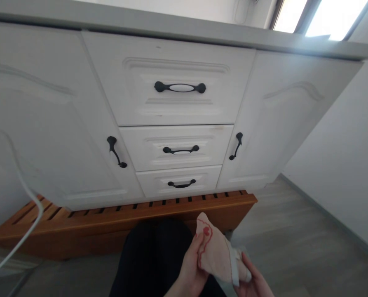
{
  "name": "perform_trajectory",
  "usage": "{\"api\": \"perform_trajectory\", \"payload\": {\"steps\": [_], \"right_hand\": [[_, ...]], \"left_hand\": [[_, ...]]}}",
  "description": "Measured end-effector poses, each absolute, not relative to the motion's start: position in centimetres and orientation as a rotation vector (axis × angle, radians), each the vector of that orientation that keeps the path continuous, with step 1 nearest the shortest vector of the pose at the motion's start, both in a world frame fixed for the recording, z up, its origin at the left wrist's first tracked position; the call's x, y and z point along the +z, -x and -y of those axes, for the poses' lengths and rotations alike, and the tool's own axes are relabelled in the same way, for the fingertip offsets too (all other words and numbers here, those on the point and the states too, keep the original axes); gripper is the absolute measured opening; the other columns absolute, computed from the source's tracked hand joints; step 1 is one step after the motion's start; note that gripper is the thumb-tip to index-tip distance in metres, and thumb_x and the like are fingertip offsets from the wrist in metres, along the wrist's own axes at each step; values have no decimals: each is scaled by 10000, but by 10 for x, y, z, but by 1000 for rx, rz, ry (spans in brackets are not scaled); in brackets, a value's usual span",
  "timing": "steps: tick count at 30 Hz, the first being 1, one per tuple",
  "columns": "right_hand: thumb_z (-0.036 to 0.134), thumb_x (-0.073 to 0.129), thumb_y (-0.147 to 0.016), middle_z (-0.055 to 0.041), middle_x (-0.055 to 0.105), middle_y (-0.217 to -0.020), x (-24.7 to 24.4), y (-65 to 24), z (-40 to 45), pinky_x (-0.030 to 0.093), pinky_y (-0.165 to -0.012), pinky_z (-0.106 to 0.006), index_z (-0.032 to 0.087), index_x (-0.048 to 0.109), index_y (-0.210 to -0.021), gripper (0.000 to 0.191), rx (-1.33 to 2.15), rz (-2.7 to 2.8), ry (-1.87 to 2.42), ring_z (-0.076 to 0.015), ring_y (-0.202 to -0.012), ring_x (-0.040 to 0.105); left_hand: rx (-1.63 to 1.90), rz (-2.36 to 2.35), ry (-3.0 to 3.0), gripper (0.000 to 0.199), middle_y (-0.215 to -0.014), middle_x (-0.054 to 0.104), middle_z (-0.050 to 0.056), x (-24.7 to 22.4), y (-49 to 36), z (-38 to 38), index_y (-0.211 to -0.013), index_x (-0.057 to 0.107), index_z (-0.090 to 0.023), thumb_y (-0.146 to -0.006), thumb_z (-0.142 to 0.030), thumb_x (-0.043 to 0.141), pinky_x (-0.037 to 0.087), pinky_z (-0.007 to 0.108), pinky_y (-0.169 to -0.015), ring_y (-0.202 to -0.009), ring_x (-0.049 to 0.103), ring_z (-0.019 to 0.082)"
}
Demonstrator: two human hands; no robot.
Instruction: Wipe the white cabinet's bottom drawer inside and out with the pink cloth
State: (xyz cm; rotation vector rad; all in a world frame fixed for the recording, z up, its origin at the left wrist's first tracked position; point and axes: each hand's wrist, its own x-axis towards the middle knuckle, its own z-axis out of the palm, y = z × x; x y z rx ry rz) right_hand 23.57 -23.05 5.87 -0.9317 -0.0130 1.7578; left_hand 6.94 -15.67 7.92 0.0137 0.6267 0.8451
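A pale pink cloth piece (217, 252) with a red wavy line and a red spot hangs between my two hands, low in the head view. I cannot make out its exact kind. My left hand (192, 264) is closed on its left side, thumb lying near the red spot. At its lower right end, a white band (234, 264) and a whitish, tube-like part stick out. My right hand (254, 280) has its fingers closed round that end. Part of the cloth's underside is hidden by the hands.
My legs in dark trousers (154, 255) are below. Ahead stands a white cabinet (184, 111) with drawers, doors and dark handles. A brown slatted wooden bench (116, 220) runs along its foot. A white cable (32, 222) hangs at left; grey floor (282, 231) lies right.
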Motion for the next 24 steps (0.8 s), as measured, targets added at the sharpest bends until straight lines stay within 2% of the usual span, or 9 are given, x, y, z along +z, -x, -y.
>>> {"api": "perform_trajectory", "payload": {"steps": [4,7,10,13,16,18,21,24], "right_hand": [[507,895,-595,-63,794,-890,60,-236,221,573,-920,-397,210,796,-907,442,1786,-3,978,-284,-971,733],[545,865,-625,-62,791,-923,66,-248,212,571,-865,-346,207,795,-947,471,1642,168,1145,-253,-902,732],[668,800,-628,-82,779,-857,85,-265,199,559,-779,-341,172,794,-884,558,1372,602,1480,-271,-840,710],[686,704,-710,-67,753,-779,116,-272,186,536,-766,-334,185,779,-774,511,1080,1169,1684,-270,-802,683],[605,588,-841,-60,744,-807,143,-266,181,523,-774,-309,221,795,-815,437,899,1542,1698,-249,-809,678],[579,553,-876,-69,738,-812,154,-260,180,521,-750,-287,234,803,-813,431,825,1651,1714,-235,-797,679],[602,561,-870,-82,739,-816,158,-255,179,531,-737,-275,241,808,-804,442,743,1694,1732,-231,-789,685],[627,573,-856,-88,753,-870,159,-261,178,547,-784,-282,253,811,-815,445,600,1683,1752,-243,-841,695]], "left_hand": [[758,-505,-52,488,-1238,708,138,73,-68,153,-1180,669,-128,-775,-371,792,484,388,-1066,-1234,627,306],[774,-588,-95,439,-1153,739,118,53,-63,151,-1104,698,-141,-763,-397,802,504,373,-1007,-1127,678,282],[822,-741,-263,475,-1072,759,100,29,-63,154,-1053,710,-147,-680,-402,857,519,351,-914,-1032,696,268],[785,-717,-395,661,-1217,720,111,21,-68,160,-1201,667,-158,-635,-426,878,491,355,-963,-1176,639,299],[811,-712,-411,711,-1371,644,60,33,-74,165,-1299,610,-234,-676,-465,865,416,349,-1082,-1340,531,278],[798,-660,-351,677,-1393,630,48,48,-78,165,-1292,620,-251,-723,-566,809,390,363,-1119,-1386,489,277],[662,-398,-249,750,-1385,633,106,72,-80,162,-1277,652,-194,-764,-742,661,399,423,-1131,-1403,471,327],[636,-219,-228,763,-1413,611,121,86,-79,159,-1299,647,-163,-802,-740,619,386,422,-1151,-1421,450,326]]}}
